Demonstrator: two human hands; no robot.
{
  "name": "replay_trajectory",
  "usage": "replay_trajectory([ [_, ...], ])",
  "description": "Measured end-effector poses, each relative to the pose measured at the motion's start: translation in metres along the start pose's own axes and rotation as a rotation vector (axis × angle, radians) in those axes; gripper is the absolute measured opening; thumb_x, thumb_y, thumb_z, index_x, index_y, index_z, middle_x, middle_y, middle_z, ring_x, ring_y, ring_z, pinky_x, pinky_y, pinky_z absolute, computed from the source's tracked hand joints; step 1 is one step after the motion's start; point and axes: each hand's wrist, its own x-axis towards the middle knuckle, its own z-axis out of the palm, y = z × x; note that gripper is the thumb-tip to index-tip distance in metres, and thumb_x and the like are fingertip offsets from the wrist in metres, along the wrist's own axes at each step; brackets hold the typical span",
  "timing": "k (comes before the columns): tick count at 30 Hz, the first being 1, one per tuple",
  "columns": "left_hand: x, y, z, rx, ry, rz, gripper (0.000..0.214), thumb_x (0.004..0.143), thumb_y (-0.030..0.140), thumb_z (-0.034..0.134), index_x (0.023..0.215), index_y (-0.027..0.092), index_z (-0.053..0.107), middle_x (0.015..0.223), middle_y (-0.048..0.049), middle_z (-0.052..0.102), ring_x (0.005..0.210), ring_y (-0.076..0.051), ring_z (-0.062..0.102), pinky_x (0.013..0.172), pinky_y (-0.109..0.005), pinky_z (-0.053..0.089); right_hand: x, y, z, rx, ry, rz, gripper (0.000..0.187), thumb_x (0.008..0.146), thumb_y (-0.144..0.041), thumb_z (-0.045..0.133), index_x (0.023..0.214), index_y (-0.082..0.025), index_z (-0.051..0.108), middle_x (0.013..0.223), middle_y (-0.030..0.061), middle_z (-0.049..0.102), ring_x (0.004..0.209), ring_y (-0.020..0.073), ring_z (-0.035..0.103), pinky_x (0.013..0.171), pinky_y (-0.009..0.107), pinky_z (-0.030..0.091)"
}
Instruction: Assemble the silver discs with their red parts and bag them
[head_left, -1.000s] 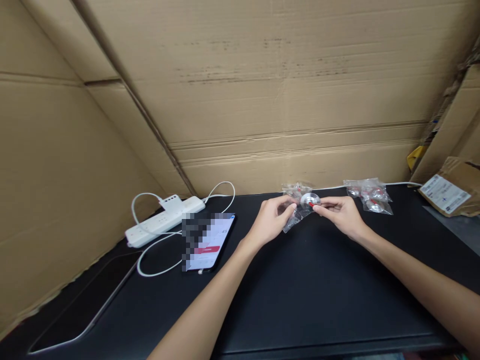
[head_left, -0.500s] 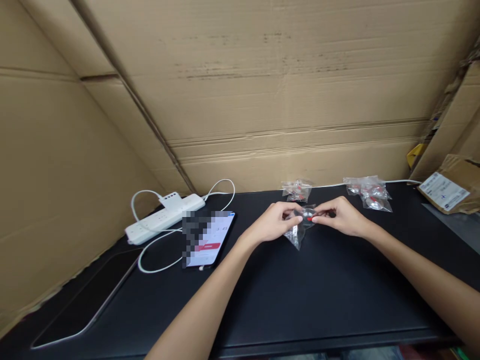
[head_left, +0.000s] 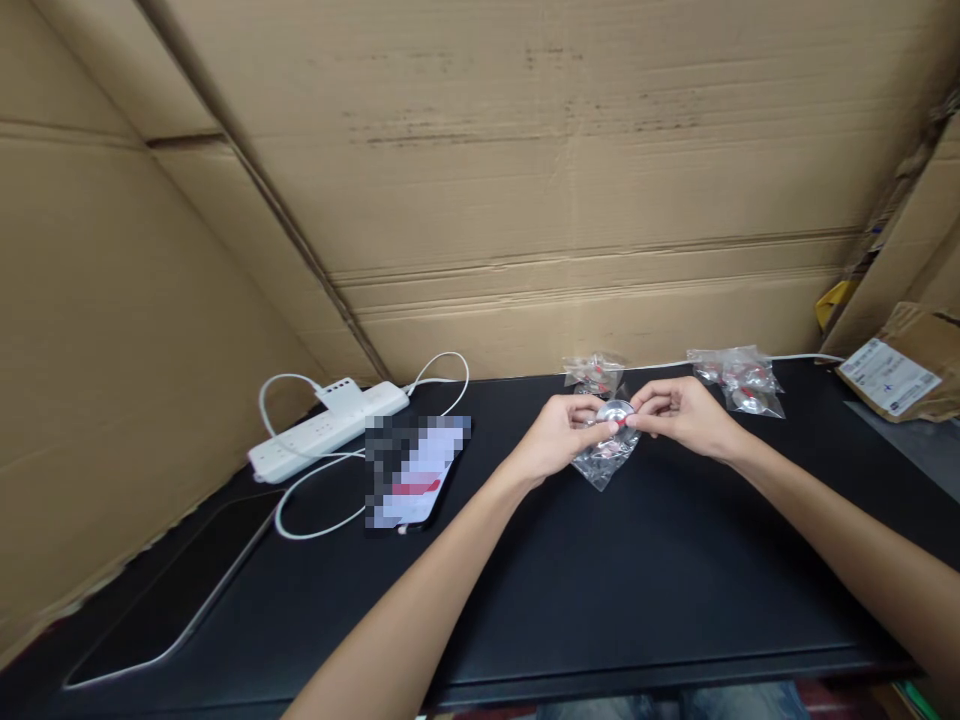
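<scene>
A round, shiny silvery disc with a red tab is held between my two hands above the black table. My left hand pinches its left side, fingers closed. From the other side, the thumb and fingertips of my right hand close on the disc's right edge by the red part. Below the disc hangs a crinkled clear plastic bag, touching my left fingers. Whether the disc is partly inside that bag, I cannot tell. Just behind my hands lies another clear bag with red and silvery pieces.
Several bagged discs lie at the back right, beside a labelled brown package. On the left are a white power strip with cables, a phone and a dark tablet-like panel. Cardboard walls enclose the back.
The disc has been tilted up and shows more of its shiny face. My right hand has risen slightly and my left thumb has moved toward the red tab.
</scene>
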Motion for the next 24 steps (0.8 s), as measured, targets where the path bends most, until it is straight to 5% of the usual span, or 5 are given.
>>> replay_trajectory([
  [9,-0.001,-0.010,0.017,-0.096,-0.001,-0.030,0.028,0.071,0.030,0.080,0.092,0.015,0.067,0.089,-0.0070,0.069,0.084,-0.020,0.068,0.081,-0.039,0.054,0.001,0.006,-0.014,-0.053,-0.189,-0.014,0.021,0.073,-0.036,0.077,0.087,-0.020,0.077,0.078,0.0042,0.075,0.069,0.0167,0.068,0.067,0.030,0.054],
  [19,0.000,-0.013,0.029,-0.223,0.074,-0.009,0.028,0.070,0.028,0.082,0.087,0.015,0.064,0.087,-0.0053,0.069,0.080,-0.016,0.067,0.081,-0.033,0.051,0.001,0.001,-0.014,-0.025,-0.152,-0.027,0.023,0.072,-0.041,0.077,0.077,-0.019,0.074,0.074,0.0036,0.072,0.067,0.0157,0.066,0.066,0.030,0.054],
  [24,0.002,-0.010,0.025,-0.291,0.173,0.046,0.025,0.072,0.029,0.079,0.083,0.016,0.061,0.084,-0.0066,0.070,0.078,-0.020,0.070,0.082,-0.039,0.054,-0.003,-0.022,-0.013,-0.102,0.113,-0.142,0.028,0.079,-0.048,0.069,0.077,-0.021,0.074,0.078,0.0046,0.072,0.073,0.0190,0.065,0.069,0.033,0.053],
])
